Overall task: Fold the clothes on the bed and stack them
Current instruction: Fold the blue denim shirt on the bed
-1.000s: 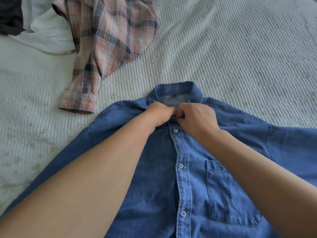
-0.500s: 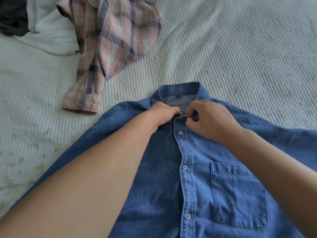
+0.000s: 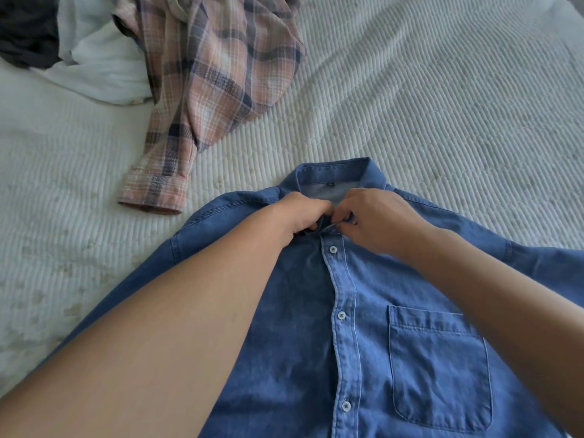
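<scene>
denim shirt [image 3: 395, 311] lies front-up and buttoned on the white ribbed bedspread [image 3: 442, 105], collar pointing away, chest pocket toward the right. left hand [image 3: 303, 213] curls its fingers round the placket edge at the neck; right hand [image 3: 376, 219] pinches the opposite collar edge, the two hands nearly touching at the top button. beyond the left shoulder sprawls a pink plaid shirt [image 3: 218, 74], unfolded, with a white garment [image 3: 101, 67] and a dark garment [image 3: 25, 30] heaped beside it.

I saw one head-worn view only, looking forward and steeply down, close over the bed [image 3: 442, 121], my forearms reaching in from the bottom edge.
</scene>
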